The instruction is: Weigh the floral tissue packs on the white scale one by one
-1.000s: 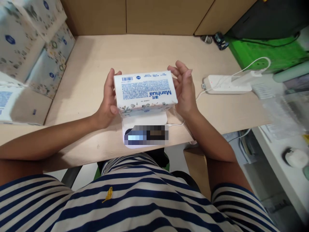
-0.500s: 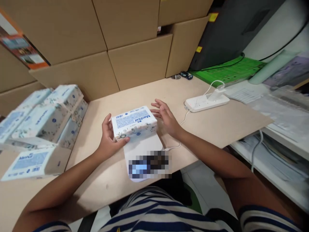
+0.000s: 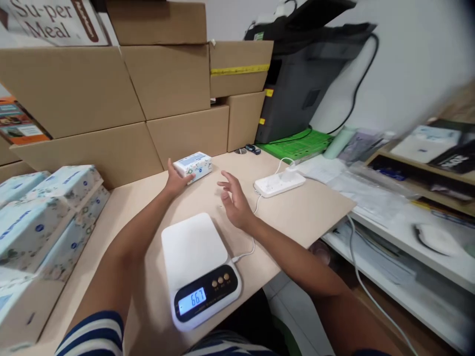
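In the head view my left hand (image 3: 177, 181) grips the near left end of a floral tissue pack (image 3: 198, 170), close to the cardboard boxes at the back. Whether the pack rests on the table or hangs just above it, I cannot tell. My right hand (image 3: 234, 201) hovers over the table to the right of the pack, its fingers apart and nothing in them. In front of me lies a white digital scale (image 3: 195, 247) with a bare plate. Its lit display (image 3: 192, 300) reads about 667. Several more tissue packs (image 3: 40, 227) are stacked at the left.
Cardboard boxes (image 3: 185, 133) wall off the back of the table. To the right are a white power strip (image 3: 280, 184) with a cable running to the scale, a green crate-like sheet (image 3: 297, 146), a dark printer (image 3: 297, 89) and a cluttered white shelf (image 3: 401, 237).
The tissue pack has left the scale and moved away toward the boxes in my left hand. My right hand stays apart from it. The camera view has tilted up and turned right.
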The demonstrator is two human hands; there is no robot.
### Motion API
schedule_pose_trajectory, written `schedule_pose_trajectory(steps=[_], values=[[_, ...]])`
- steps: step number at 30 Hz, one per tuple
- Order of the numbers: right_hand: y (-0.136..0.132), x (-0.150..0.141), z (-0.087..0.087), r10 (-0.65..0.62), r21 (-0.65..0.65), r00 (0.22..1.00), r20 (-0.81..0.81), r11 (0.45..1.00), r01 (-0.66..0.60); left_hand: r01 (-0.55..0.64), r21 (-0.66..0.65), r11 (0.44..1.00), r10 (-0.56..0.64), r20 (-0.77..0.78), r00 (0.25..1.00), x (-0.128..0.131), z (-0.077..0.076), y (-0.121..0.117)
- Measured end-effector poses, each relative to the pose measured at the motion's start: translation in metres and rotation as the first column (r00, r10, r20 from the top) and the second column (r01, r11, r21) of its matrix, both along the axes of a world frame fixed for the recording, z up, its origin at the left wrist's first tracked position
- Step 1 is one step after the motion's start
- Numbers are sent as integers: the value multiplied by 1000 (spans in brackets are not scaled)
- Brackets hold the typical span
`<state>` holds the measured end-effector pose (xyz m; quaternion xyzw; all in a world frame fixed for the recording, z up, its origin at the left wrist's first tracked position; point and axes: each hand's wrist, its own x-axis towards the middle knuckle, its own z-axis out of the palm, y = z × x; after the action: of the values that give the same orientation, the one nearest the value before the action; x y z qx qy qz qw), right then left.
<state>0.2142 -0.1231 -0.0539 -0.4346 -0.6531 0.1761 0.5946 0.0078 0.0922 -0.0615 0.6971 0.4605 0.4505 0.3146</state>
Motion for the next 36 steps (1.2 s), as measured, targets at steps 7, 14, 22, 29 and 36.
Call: schedule_pose_trajectory(steps=[7,14,22,29,36], values=[[-2,6,-1,-14,84,992,128,996,3,-124,-26,992,125,39,991,2,-18,23],[-7,4,-5,17,90,991,132,995,-30,-290,-20,957,282,-171,944,1,-8,3],[-8,5,-5,25,21,990,135,999,-28,-85,34,996,92,-452,887,6,9,-26],[-8,6,-7,34,-4,989,145,999,-34,158,67,985,-102,-517,850,4,10,-31],[-9,7,-5,21,-32,989,148,999,-16,249,79,965,-154,-600,785,8,1,-22]])
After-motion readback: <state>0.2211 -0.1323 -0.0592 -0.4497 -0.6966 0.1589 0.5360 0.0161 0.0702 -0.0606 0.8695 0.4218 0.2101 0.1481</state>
